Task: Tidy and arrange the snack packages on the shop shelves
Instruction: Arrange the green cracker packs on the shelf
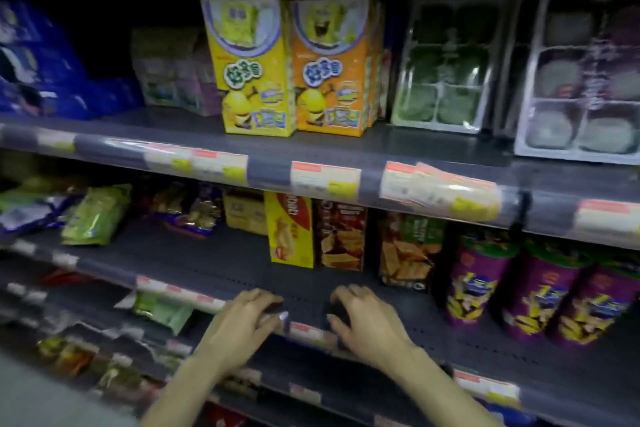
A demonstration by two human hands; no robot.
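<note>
My left hand (247, 317) and my right hand (367, 317) are at the front edge of the middle shelf (214, 263). Their fingers curl around the two ends of a dark package (304, 302) that is hard to make out against the dark shelf. Just behind the hands stand a yellow biscuit box (290, 230) and a brown wafer box (341, 236), upright and side by side. To the right is another wafer box (408, 253), then purple snack tubs (481, 281). On the top shelf stand a yellow cartoon box (251, 66) and an orange one (334, 68).
Clear trays of green (443, 62) and grey cakes (585, 80) stand on the top shelf at right, blue packs (38, 62) at left. Green and purple bags (97, 215) lie on the middle shelf's left. Price-label rails (325, 180) line the shelf edges. Lower shelves hold more packets (162, 310).
</note>
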